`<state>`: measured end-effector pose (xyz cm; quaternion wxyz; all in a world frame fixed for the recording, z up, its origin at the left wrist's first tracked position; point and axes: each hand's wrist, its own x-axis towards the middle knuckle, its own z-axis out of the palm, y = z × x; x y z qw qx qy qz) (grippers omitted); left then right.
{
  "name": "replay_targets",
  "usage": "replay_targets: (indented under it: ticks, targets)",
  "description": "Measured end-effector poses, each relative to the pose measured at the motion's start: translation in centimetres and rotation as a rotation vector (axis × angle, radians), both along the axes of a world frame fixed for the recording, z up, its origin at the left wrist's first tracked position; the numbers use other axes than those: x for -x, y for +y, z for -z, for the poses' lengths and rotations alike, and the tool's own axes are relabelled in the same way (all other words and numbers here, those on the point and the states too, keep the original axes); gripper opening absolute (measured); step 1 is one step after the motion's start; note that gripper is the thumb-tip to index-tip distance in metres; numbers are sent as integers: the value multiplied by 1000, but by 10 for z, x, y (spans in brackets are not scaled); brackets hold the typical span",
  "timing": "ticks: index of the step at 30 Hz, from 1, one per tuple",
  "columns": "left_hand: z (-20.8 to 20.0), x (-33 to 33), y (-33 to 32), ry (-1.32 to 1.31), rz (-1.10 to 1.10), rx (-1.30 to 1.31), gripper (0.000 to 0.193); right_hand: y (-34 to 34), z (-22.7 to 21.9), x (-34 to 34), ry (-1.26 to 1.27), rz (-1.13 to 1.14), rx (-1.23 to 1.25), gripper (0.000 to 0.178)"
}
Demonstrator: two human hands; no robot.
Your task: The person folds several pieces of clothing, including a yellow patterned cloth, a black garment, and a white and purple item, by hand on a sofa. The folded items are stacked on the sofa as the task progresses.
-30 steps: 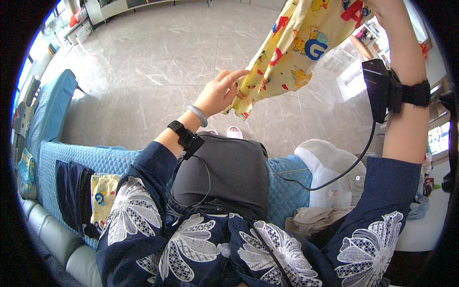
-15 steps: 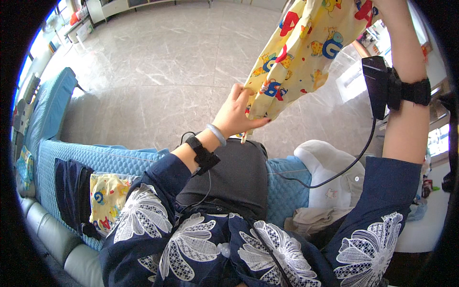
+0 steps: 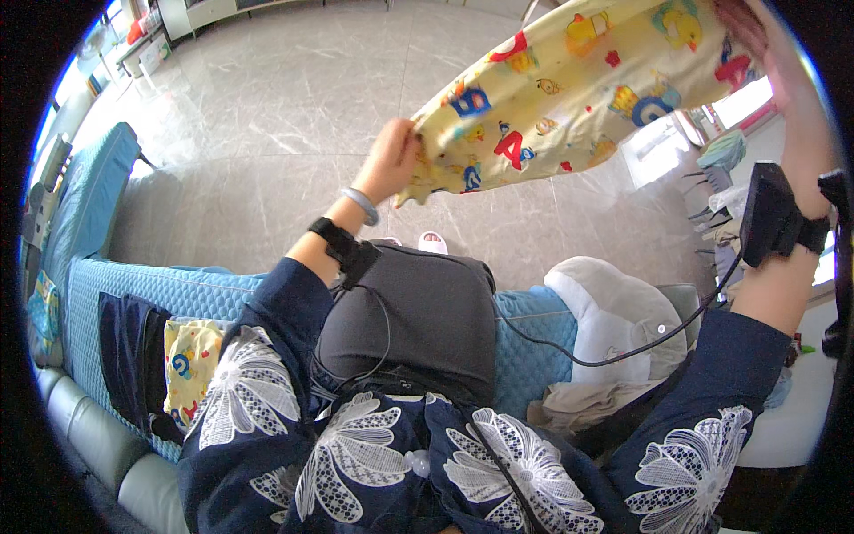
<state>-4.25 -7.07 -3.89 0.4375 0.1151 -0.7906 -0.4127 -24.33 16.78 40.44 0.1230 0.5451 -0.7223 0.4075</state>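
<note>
You hold up a thin, lightly creased, pale-yellow printed cloth [image 3: 569,102], stretched into a broad band above the smooth, veined grey floor [image 3: 267,147]. Its long axis slants from near left to far right. Your left hand [image 3: 389,162] is closed on its left end; your right hand [image 3: 754,31], blurred, grips the right end. The cloth spans between them.
</note>
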Motion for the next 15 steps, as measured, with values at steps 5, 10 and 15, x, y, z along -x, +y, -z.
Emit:
replay_targets:
  ticks: [5, 10, 15]
  targets:
    - [-29, -58, -51, -5, -160, 136, 10, 14, 64, 22, -407, 59, 1, 35]
    - [-52, -103, -74, -179, -194, 274, 27, 29, 147, 59, -748, 114, -67, 35]
    - [-80, -141, -79, -515, -124, 681, 25, 61, 177, 62, -978, 42, 68, 41]
